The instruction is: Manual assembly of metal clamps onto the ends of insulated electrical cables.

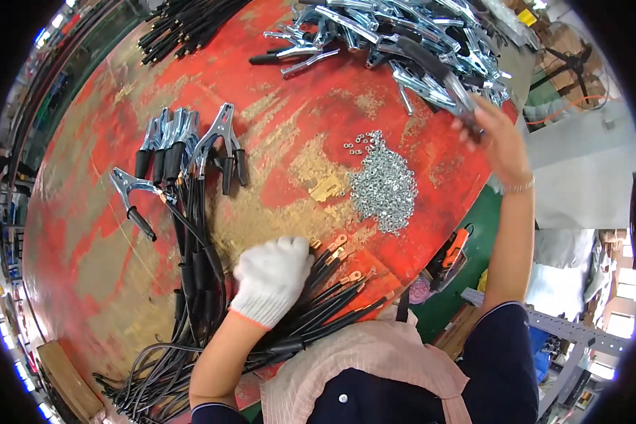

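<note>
My left hand, in a white knit glove, is closed in a fist over a bundle of black cables with copper ring lugs at their ends. Its fingertips face down, so what they hold is hidden. At the right table edge my bare right hand is closed on a metal clamp with a black handle sleeve, beside a heap of similar silver clamps. Left of the gloved hand lie several clamps joined to black cables.
A pile of small metal nuts lies mid-table on the worn red tabletop. More black cables lie at the far left. Beyond the right edge are an orange-handled tool and a grey perforated metal bar.
</note>
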`<act>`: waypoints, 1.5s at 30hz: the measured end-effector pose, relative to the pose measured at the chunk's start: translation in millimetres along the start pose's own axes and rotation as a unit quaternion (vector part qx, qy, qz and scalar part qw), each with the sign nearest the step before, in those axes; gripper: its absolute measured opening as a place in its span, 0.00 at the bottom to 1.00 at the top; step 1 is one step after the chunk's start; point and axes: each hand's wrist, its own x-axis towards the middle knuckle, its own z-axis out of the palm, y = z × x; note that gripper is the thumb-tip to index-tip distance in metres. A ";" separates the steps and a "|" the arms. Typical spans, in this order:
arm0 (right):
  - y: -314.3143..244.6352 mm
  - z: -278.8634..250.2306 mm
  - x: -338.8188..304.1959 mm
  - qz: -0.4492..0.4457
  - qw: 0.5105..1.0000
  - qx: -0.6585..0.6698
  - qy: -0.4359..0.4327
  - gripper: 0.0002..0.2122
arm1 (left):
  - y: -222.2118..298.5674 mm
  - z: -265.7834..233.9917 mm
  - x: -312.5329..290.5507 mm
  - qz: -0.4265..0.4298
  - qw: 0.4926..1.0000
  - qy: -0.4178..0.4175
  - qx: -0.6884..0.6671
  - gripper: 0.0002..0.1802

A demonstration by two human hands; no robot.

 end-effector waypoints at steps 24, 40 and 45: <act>87.2 156.5 -65.9 0.026 0.947 0.311 0.074 0.16 | -24.0 -9.6 -1.6 -0.096 0.730 -0.069 -0.673 0.15; 43.0 196.6 -100.3 -0.011 0.949 0.305 0.080 0.12 | -23.5 -20.7 -10.8 -0.092 0.860 -0.090 -0.493 0.22; 39.4 195.5 -100.4 -0.027 0.955 0.289 0.057 0.14 | -21.6 -13.6 -11.5 -0.070 0.851 -0.054 -0.517 0.15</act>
